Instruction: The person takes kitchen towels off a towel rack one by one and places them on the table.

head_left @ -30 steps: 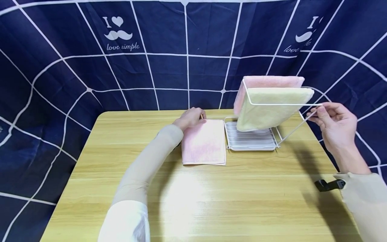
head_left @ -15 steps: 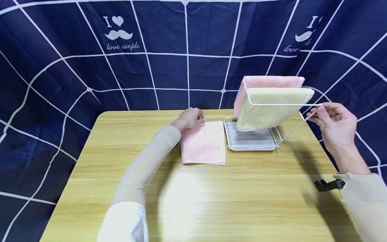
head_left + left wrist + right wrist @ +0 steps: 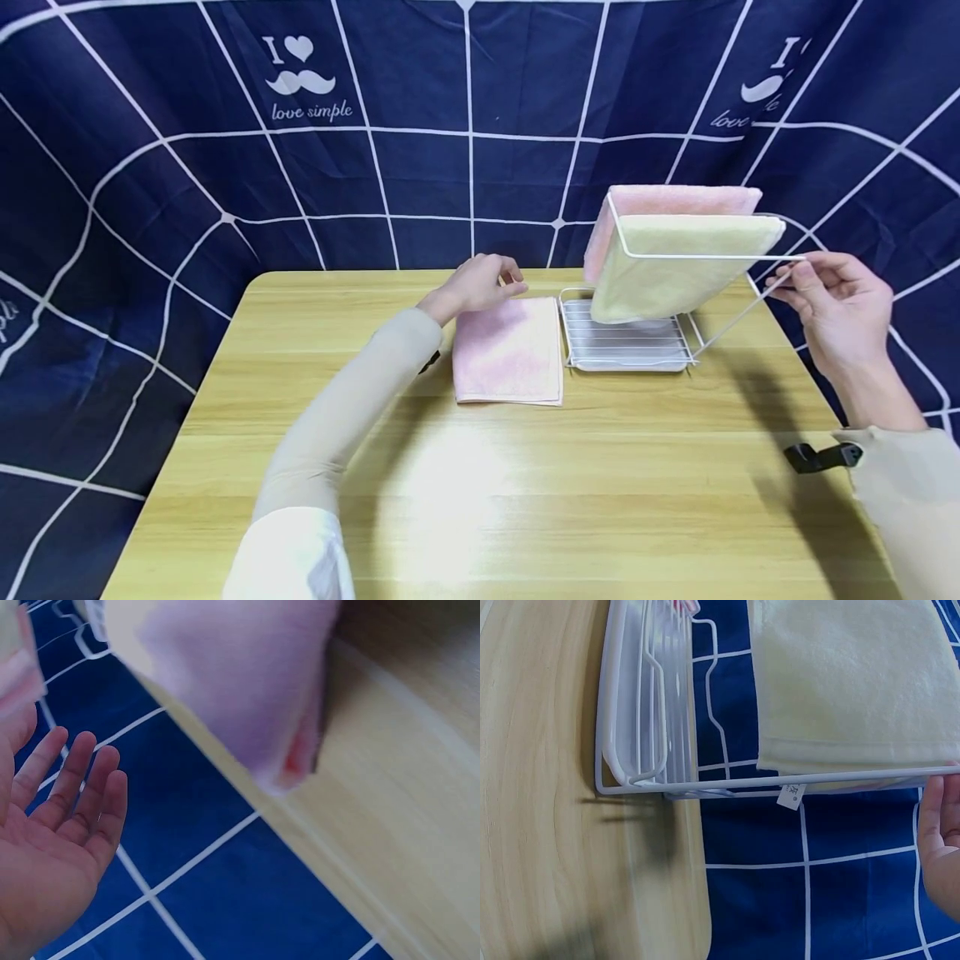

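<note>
Pink towel (image 3: 510, 358) just beside that loose, empty left hand (image 3: 480, 283) looks soft, light, best pinched by a corner; the right hand (image 3: 847, 312) grips the white rack (image 3: 742, 782).

The right hand (image 3: 943, 871) holds a white wire rack (image 3: 742, 782) beside a yellow towel (image 3: 855, 682); the rack stands on a wooden table (image 3: 540, 765).

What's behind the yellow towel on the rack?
A pink towel, showing above and left of the yellow towel in the head view; farther back, blue gridded cloth. The yellow towel covers most of the pink one's front; that part can't be seen.
</note>
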Available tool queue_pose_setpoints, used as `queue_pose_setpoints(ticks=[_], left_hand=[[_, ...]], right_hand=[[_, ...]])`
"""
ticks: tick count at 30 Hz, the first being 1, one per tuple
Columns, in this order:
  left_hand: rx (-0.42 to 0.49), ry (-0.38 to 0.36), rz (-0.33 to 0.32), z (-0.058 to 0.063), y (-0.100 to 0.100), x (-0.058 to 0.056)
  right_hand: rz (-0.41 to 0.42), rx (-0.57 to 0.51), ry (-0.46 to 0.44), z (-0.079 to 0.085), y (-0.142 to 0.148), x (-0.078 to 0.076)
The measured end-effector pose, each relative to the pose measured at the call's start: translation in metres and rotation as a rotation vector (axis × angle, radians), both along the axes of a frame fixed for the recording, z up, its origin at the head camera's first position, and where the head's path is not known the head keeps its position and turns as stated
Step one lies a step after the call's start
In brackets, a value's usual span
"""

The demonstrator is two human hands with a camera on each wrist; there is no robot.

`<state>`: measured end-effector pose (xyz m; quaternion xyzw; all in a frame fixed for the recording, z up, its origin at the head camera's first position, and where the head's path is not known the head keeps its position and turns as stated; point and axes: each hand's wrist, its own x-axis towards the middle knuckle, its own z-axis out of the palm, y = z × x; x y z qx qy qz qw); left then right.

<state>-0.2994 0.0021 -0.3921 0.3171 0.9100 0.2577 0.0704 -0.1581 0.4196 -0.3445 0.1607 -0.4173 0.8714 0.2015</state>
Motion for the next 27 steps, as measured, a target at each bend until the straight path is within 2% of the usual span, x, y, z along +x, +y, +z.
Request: queue_pose_setpoints(ticks=[10,13,20,27], left_hand=[[0.124,0.008,-0.034,0.028,0.005,0.014],[0.172,0.034,-0.044,0.036,0.01,0.019],[0.26,0.083,-0.073,0.058,0.021,0.032],[0.324,0.13,-0.12,0.083,0.03,0.045]], right_hand=[[-0.009,0.007,0.008,0.0,-0.001,-0.001],[-0.035,0.03,0.007,-0.001,-0.001,-0.002],[0.001,0.023,0.003,-0.001,-0.001,0.0],[-0.013,0.048,0.015,-0.001,0.002,0.003]])
